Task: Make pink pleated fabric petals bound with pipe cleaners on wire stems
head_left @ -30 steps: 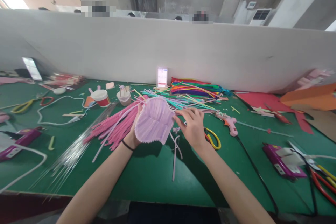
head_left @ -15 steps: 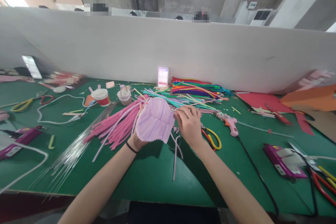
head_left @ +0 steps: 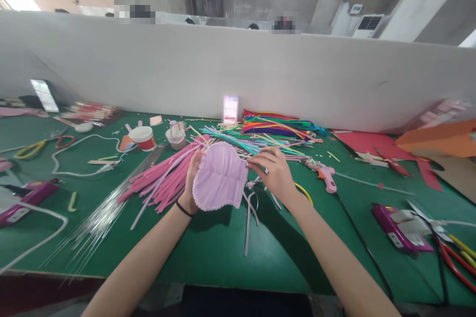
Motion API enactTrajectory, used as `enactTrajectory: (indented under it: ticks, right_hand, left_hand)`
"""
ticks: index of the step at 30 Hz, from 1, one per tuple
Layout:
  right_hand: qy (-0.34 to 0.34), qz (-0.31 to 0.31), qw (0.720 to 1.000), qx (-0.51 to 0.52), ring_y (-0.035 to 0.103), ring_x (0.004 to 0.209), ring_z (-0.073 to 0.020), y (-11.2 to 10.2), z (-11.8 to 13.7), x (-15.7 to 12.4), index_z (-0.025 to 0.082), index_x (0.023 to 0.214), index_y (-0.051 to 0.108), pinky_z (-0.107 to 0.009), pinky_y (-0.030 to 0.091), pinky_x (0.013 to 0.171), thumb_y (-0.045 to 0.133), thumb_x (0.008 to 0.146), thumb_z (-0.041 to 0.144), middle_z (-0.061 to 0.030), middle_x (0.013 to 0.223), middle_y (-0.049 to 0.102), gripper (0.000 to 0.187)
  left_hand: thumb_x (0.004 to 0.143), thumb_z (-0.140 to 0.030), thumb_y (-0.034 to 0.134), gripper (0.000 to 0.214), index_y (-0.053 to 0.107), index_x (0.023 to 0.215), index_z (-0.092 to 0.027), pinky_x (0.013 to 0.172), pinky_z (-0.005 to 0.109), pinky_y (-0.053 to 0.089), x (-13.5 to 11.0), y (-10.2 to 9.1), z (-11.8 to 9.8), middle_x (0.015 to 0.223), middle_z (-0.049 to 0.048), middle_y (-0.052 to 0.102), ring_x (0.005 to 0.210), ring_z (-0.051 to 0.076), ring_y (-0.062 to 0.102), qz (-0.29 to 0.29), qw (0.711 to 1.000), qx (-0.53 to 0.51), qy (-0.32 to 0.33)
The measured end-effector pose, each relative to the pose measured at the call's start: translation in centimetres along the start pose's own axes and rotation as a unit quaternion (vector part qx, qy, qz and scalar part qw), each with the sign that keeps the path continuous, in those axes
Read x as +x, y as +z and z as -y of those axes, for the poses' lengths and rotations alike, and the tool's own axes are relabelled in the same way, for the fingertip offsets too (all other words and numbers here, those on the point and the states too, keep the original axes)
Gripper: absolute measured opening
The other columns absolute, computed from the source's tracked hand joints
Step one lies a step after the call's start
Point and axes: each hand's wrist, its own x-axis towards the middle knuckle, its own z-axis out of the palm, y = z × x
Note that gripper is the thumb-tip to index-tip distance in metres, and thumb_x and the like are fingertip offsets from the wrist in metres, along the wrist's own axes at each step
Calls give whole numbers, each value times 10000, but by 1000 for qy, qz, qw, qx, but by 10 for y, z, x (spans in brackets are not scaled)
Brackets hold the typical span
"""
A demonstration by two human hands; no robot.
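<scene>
A lilac, shell-shaped pipe-cleaner piece (head_left: pixel 220 177) with ridged rows and a scalloped edge is held up above the table. My left hand (head_left: pixel 191 183) grips it along its left side, with most of the fingers hidden behind it. At its upper right edge, my right hand (head_left: pixel 273 171) pinches with thumb and fingertips; what exactly lies between the tips is too small to make out. Below the right hand, loose lilac pipe cleaners (head_left: pixel 248 225) lie on the green table (head_left: pixel 219 262). A bundle of pink pipe cleaners (head_left: pixel 163 178) spreads out beside my left hand.
Multicoloured pipe cleaners (head_left: pixel 278 126) are piled at the back, near a phone (head_left: pixel 230 109). A pink glue gun (head_left: pixel 327 178) lies to the right, its black cord running forward. Thin clear rods (head_left: pixel 102 213), a paper cup (head_left: pixel 143 137) and power strips (head_left: pixel 401 230) occupy the sides.
The lilac piece has tilted and shifted slightly down and toward the right. My right hand has moved a little right, now pinching at its edge and covering more of the yellow-handled tool.
</scene>
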Motion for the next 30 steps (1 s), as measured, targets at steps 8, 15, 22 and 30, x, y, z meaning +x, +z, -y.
enactTrajectory:
  ticks: [8,15,22,30]
  right_hand:
    - [5,27,1000,-15,504,1080,-249,4,4,-2,204,991,678,-417,404,940,501,923,228,-49,966,713,191]
    - [12,50,998,19,513,1055,-235,-2,5,1,198,991,670,-400,401,968,520,916,268,-40,964,712,182]
    - [-7,58,998,-8,516,1048,-232,-2,2,3,212,915,673,-382,396,941,547,911,296,-24,917,719,152]
    - [38,49,990,-123,536,977,-242,4,5,4,175,843,647,-364,368,824,474,948,289,-67,864,695,233]
  left_hand:
    - [846,-503,424,594,551,1279,-116,1064,466,333,4,-1,0,1189,114,654,1183,327,540,2,1000,5,-17]
    - [833,-389,450,541,558,1274,-95,1011,438,402,7,-1,-1,1138,111,679,1103,310,595,-29,999,30,-3]
    - [837,-366,440,539,550,1286,-90,1007,446,406,6,2,0,1127,119,683,1098,313,599,-39,999,23,-6]
    - [815,-745,328,818,510,1336,-142,1089,481,297,2,-13,2,1259,134,613,1246,349,484,32,997,-44,-47]
